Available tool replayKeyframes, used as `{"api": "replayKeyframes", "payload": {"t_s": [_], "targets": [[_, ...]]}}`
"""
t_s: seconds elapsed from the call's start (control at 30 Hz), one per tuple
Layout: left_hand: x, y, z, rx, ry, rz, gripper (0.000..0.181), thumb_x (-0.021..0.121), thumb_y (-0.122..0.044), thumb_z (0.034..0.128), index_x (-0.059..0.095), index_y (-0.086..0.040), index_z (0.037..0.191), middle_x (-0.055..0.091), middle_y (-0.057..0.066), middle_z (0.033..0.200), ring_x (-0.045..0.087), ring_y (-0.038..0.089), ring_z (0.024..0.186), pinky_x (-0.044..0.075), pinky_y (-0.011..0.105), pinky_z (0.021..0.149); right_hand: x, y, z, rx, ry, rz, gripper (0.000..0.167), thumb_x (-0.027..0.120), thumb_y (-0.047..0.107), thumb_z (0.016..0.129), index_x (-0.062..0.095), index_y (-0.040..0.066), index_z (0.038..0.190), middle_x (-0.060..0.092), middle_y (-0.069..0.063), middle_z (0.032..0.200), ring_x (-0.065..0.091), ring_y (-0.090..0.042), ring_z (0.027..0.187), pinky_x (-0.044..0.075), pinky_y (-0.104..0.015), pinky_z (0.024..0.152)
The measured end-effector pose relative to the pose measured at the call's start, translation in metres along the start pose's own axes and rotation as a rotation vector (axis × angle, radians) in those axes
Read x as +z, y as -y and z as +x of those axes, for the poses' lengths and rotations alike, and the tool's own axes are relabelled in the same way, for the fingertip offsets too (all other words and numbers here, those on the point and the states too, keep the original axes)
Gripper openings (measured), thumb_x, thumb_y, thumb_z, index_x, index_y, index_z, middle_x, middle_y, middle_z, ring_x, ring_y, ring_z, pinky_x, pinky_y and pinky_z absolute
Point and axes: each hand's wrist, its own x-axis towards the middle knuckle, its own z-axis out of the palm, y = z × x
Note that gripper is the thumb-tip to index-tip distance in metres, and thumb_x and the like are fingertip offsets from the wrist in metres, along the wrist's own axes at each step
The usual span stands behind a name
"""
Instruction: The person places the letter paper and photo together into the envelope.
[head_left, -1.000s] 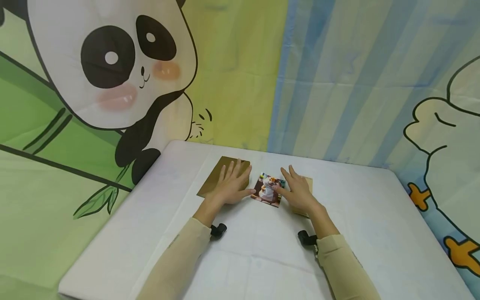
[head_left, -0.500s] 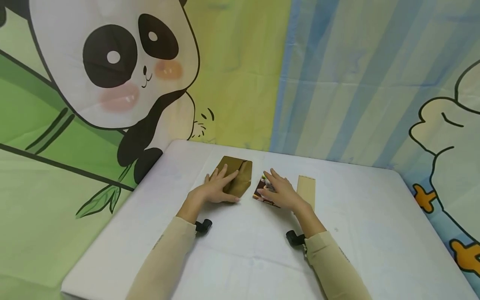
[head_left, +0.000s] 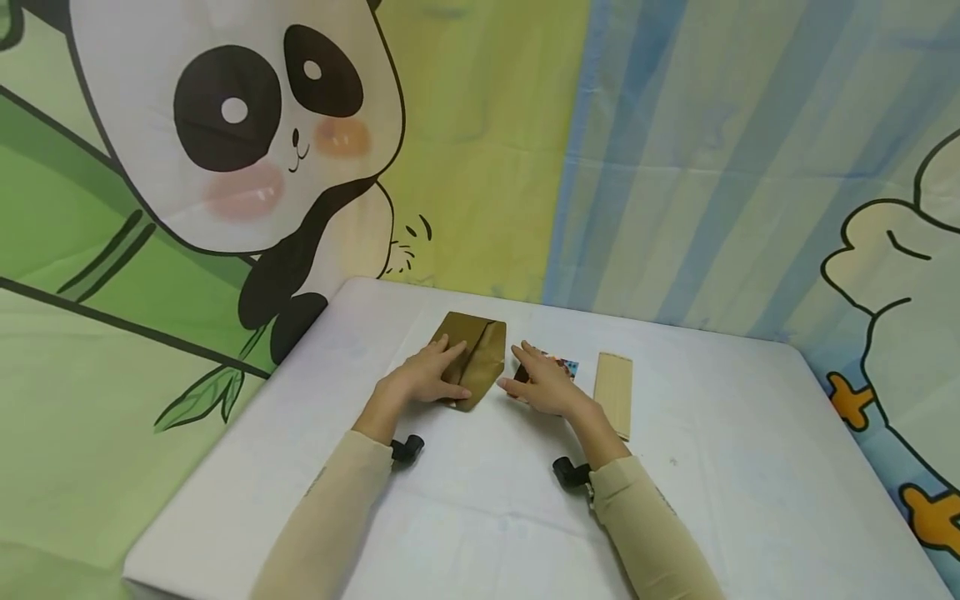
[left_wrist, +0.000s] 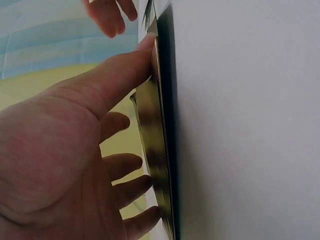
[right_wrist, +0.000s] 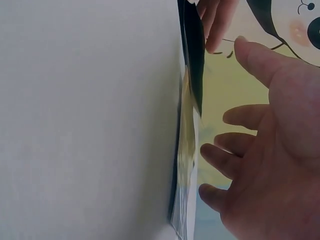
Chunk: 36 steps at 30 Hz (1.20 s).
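Steady the gold envelope (head_left: 484,360) with the left hand (head_left: 427,374), laid relaxed against its left side; with the right hand (head_left: 550,388), uncurled and apart from the left, take the photo card (head_left: 567,365), just right of the envelope, by an edge. Cannot tell if touching; mostly hidden beneath those fingers.

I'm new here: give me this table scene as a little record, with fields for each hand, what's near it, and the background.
Left hand: rests on a gold-brown envelope
Right hand: spread above a printed picture card, partly covering it
Right of the card: a flat tan piece, touched by neither hand
Surface: white tabletop
Background: cartoon panda on a colourful backdrop
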Motion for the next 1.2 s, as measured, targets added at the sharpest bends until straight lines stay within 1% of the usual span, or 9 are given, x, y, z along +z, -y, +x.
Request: {"api": "replayKeyframes", "payload": {"t_s": [0.13,0.3,0.4,0.5,0.63,0.83,0.97,1.1,1.2], "targets": [[0.002,-0.005,0.0,-0.018,-0.012,0.056,0.097,0.07,-0.062,0.0925,0.023,-0.021,0.167,0.011,0.022,0.174,0.017,0.046,0.159,0.025,0.07,0.12,0.004,0.006,0.004,-0.027,0.047,-0.022,0.081,0.06,0.049,0.103,0.03,0.001,0.162,0.022,-0.024,0.171,0.026,-0.044,0.156,0.026,-0.064,0.122],[0.005,-0.009,0.0,-0.031,-0.019,0.062,0.094,0.067,-0.063,0.0943,0.024,-0.019,0.166,0.011,0.023,0.173,0.016,0.046,0.159,0.02,0.071,0.121,0.012,0.009,0.011,-0.097,0.087,-0.104,0.077,0.06,0.046,0.104,0.036,-0.004,0.158,0.029,-0.029,0.166,0.033,-0.047,0.152,0.027,-0.063,0.122],[0.006,-0.01,0.0,-0.033,-0.02,0.068,0.091,0.064,-0.062,0.0964,0.025,-0.018,0.166,0.011,0.023,0.173,0.015,0.047,0.159,0.019,0.071,0.121,0.016,0.011,0.014,-0.101,0.102,-0.144,0.076,0.061,0.048,0.103,0.04,-0.004,0.156,0.033,-0.028,0.165,0.036,-0.046,0.151,0.028,-0.061,0.123],[0.008,-0.012,0.001,-0.03,-0.031,0.082,0.085,0.059,-0.06,0.0997,0.027,-0.018,0.166,0.013,0.024,0.173,0.017,0.048,0.158,0.02,0.071,0.121,0.017,0.014,0.016,-0.094,0.101,-0.177,0.078,0.063,0.05,0.102,0.043,-0.003,0.155,0.035,-0.026,0.165,0.037,-0.045,0.151,0.027,-0.059,0.124],[0.01,-0.016,0.002,-0.027,-0.053,0.117,0.079,0.055,-0.059,0.1028,0.029,-0.018,0.165,0.016,0.023,0.172,0.021,0.049,0.156,0.022,0.073,0.119,0.021,0.016,0.016,-0.095,0.081,-0.202,0.079,0.068,0.051,0.098,0.046,-0.001,0.154,0.035,-0.025,0.165,0.034,-0.045,0.152,0.024,-0.061,0.124],[0.014,-0.019,0.002,-0.033,-0.06,0.137,0.08,0.054,-0.06,0.1023,0.028,-0.019,0.165,0.016,0.021,0.173,0.02,0.048,0.157,0.021,0.073,0.119,0.028,0.015,0.016,-0.083,0.074,-0.197,0.082,0.068,0.055,0.096,0.045,0.002,0.155,0.03,-0.022,0.168,0.026,-0.047,0.155,0.018,-0.068,0.123],[0.016,-0.019,0.004,-0.036,-0.067,0.15,0.081,0.055,-0.059,0.1025,0.025,-0.02,0.166,0.016,0.021,0.173,0.02,0.048,0.156,0.022,0.073,0.119,0.029,0.015,0.017,-0.079,0.075,-0.193,0.083,0.068,0.055,0.096,0.044,0.002,0.156,0.029,-0.022,0.169,0.024,-0.047,0.156,0.017,-0.068,0.123],[0.017,-0.018,0.007,-0.037,-0.072,0.127,0.078,0.056,-0.053,0.1036,0.02,-0.025,0.167,0.015,0.022,0.173,0.02,0.05,0.155,0.021,0.075,0.117,0.027,0.015,0.017,-0.088,0.076,-0.195,0.083,0.069,0.054,0.096,0.044,0.002,0.156,0.03,-0.022,0.168,0.026,-0.045,0.156,0.016,-0.066,0.124],[0.016,-0.018,0.008,-0.038,-0.066,0.108,0.069,0.055,-0.047,0.1055,0.024,-0.033,0.166,0.016,0.022,0.173,0.021,0.051,0.155,0.02,0.076,0.116,0.026,0.015,0.017,-0.099,0.07,-0.203,0.083,0.07,0.054,0.096,0.044,0.003,0.156,0.033,-0.022,0.167,0.028,-0.045,0.155,0.019,-0.065,0.124]]}}
